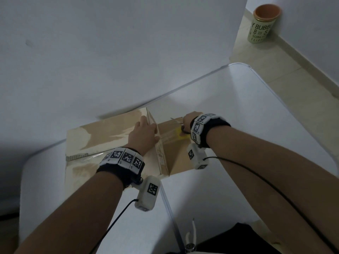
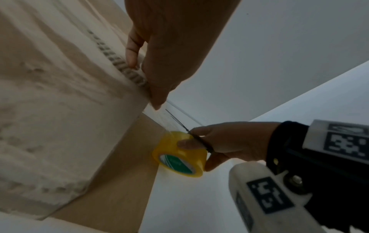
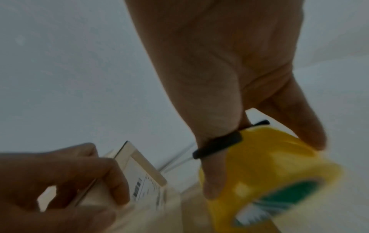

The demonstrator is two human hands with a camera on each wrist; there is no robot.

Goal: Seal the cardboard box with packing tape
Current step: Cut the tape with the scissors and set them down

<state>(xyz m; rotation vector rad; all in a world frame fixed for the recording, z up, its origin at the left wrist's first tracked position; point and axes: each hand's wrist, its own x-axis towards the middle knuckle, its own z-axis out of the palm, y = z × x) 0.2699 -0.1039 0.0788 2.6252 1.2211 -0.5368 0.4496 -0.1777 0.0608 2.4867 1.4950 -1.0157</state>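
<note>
A brown cardboard box (image 1: pixel 102 136) lies on the white table (image 1: pixel 247 116). My left hand (image 1: pixel 145 132) rests flat on the box top at its right edge, fingers straight and pressing there (image 2: pixel 163 55). My right hand (image 1: pixel 189 121) is beside the box's right side and grips a yellow tape roll (image 2: pixel 179 154), with black-handled scissors (image 2: pixel 179 124) hooked on its thumb. A clear strip of tape (image 2: pixel 165 119) runs from the roll up to the box edge under my left fingertips. In the right wrist view the tape roll (image 3: pixel 269 165) is blurred and a shipping label (image 3: pixel 147 187) shows on the box.
A white wall stands close behind the box. On the tiled floor at the far right is a pale cup (image 1: pixel 262 24) with an orange rim. The table continues to the right and towards me, with a metal seam (image 1: pixel 168 208) running down it.
</note>
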